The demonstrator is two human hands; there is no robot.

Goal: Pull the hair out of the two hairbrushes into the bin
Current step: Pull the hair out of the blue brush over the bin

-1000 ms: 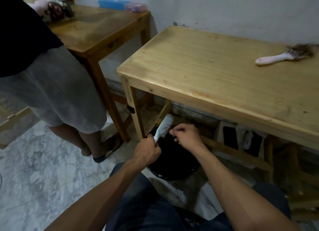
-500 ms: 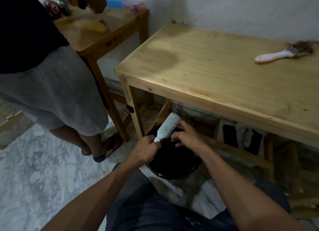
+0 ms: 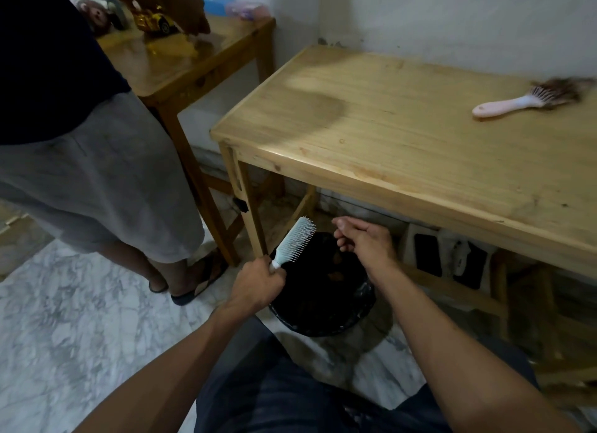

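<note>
The left hand grips the blue bristled hairbrush over the round black bin. The right hand is loosely curled, grasping nothing. A pink hairbrush, tangled with hair, lies on the wooden counter.

I see a pale varnished wooden table, smooth with slight sheen; light-blue plastic hairbrush, matt; pink plastic hairbrush far right; glossy black plastic-lined bin; polished marble floor.

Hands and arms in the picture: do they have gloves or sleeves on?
No gloves and no sleeves in view. The left hand and right hand are bare, with no rings or watch visible, and both forearms are uncovered up to the picture's edge. Below them, dark blue trousers show.
</note>
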